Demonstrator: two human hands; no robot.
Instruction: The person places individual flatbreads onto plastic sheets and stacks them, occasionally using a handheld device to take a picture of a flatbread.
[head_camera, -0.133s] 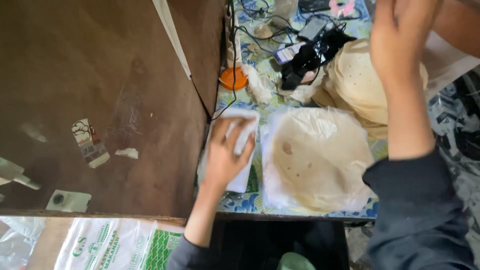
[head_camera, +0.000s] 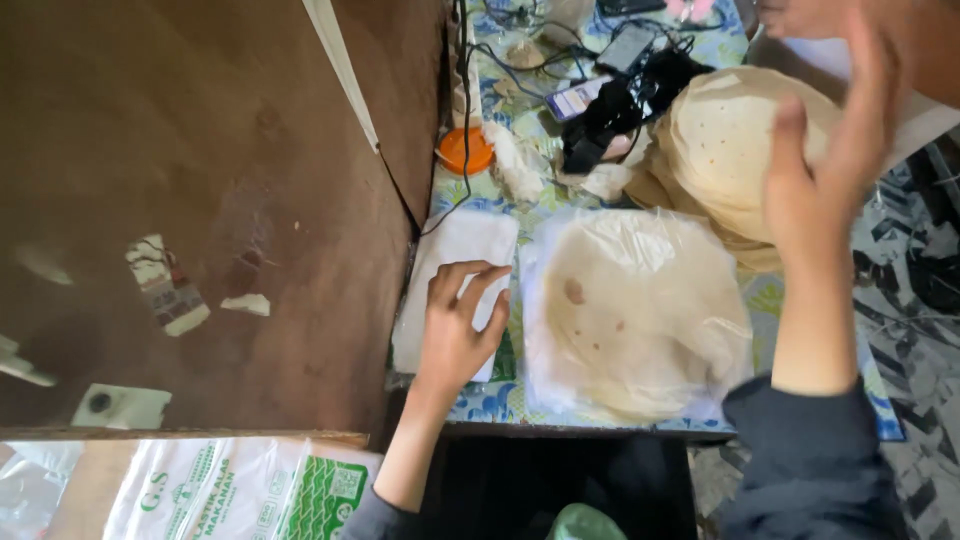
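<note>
Head view: left hand (head_camera: 455, 335) fingers lie released on white sheets (head_camera: 450, 262) atop patterned tablecloth (head_camera: 500, 395); right hand (head_camera: 825, 170) raised, released.

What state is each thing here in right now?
Left hand: flat on the white sheets.
White sheets: stacked, lying flat.
Right hand: raised, open, empty.
Bagged flatbreads: inside clear plastic.
Loose flatbreads: stacked, uncovered.
Orange lid: lying flat.
</note>
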